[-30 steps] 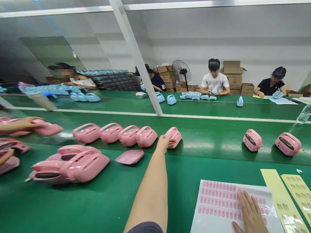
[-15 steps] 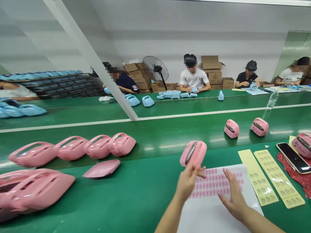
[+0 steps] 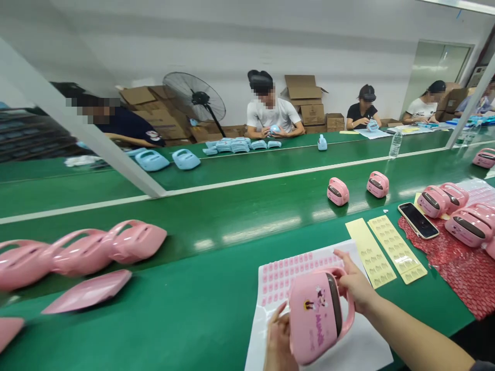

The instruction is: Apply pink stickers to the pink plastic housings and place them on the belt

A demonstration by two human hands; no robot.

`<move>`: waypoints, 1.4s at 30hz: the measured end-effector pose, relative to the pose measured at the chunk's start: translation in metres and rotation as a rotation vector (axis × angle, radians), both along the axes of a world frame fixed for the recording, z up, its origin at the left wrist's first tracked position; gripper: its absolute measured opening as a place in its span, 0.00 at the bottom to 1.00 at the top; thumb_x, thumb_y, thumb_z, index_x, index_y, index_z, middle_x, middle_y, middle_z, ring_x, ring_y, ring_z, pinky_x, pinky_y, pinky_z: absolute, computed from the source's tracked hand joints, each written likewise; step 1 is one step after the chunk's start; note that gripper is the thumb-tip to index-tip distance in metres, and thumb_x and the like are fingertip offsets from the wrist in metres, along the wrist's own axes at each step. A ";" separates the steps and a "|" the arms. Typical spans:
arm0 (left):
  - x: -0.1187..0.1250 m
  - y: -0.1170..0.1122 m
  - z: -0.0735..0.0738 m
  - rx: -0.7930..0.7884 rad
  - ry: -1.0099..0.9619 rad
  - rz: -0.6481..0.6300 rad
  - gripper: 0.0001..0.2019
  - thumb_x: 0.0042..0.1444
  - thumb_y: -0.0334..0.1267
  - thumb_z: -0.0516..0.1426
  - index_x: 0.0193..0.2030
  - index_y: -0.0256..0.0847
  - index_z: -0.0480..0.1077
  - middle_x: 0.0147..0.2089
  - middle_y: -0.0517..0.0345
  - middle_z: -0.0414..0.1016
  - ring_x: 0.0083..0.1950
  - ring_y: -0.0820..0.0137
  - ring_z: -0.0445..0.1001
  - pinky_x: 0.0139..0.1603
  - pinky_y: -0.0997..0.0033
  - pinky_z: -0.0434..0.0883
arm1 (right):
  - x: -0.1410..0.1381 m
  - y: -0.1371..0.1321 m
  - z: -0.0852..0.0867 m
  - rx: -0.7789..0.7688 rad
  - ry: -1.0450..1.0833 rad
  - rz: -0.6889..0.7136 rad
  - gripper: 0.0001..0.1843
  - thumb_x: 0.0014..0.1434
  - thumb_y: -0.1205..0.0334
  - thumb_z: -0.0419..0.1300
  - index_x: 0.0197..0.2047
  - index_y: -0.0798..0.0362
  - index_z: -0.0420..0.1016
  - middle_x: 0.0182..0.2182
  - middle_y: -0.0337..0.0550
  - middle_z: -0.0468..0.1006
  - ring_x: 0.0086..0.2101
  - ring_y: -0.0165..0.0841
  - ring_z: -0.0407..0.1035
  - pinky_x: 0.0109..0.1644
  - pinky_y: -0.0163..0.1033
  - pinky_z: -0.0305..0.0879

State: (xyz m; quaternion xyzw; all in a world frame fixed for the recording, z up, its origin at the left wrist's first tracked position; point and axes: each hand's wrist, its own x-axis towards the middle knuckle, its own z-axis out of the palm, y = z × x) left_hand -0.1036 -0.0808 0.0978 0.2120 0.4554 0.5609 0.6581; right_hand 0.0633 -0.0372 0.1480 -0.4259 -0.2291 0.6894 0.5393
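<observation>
Between my hands is a pink plastic housing with a handle (image 3: 311,322), tilted, its face toward me. A cartoon figure, purple lettering and a dark curved strip show on that face. My left hand (image 3: 279,340) is closed around its left side, with some fingers hidden behind it. My right hand (image 3: 353,283) is closed on the handle at its right. Beneath lies a white sheet of small pink stickers (image 3: 280,278). Right of the sheet are a yellow sticker strip (image 3: 369,250) and a second yellow sticker strip (image 3: 398,250).
Pink shells (image 3: 137,239) line the left, beside a loose pink panel (image 3: 91,292). Pink housings (image 3: 469,226) and a phone (image 3: 418,220) rest on red bubble wrap (image 3: 460,286). A bottle (image 3: 395,144) stands farther off. Across the green table, several people handle blue parts.
The housing has come down and nearer, turning its printed face to me. My right hand, open and apart before, now grips the handle. The view has swung right.
</observation>
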 end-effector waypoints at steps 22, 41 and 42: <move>0.007 0.012 -0.018 -0.286 -0.550 0.094 0.24 0.44 0.57 0.58 0.51 0.64 0.66 0.44 0.58 0.78 0.44 0.57 0.74 0.47 0.52 0.69 | 0.124 0.037 -0.061 0.003 -1.399 -0.208 0.11 0.49 0.72 0.52 0.19 0.51 0.59 0.27 0.42 0.64 0.27 0.33 0.62 0.32 0.37 0.58; 0.014 0.033 0.012 -0.176 -0.167 -0.058 0.36 0.32 0.44 0.64 0.53 0.39 0.66 0.37 0.51 0.79 0.45 0.50 0.74 0.42 0.57 0.73 | 0.126 0.037 -0.060 0.010 -1.310 -0.238 0.10 0.49 0.66 0.52 0.19 0.49 0.57 0.27 0.41 0.62 0.27 0.34 0.62 0.33 0.39 0.60; 0.016 0.033 0.014 -0.175 -0.159 -0.058 0.36 0.32 0.45 0.65 0.53 0.39 0.66 0.37 0.51 0.79 0.45 0.50 0.73 0.41 0.58 0.74 | 0.124 0.038 -0.060 0.017 -1.313 -0.246 0.10 0.48 0.67 0.52 0.19 0.49 0.57 0.28 0.41 0.61 0.27 0.34 0.61 0.33 0.39 0.59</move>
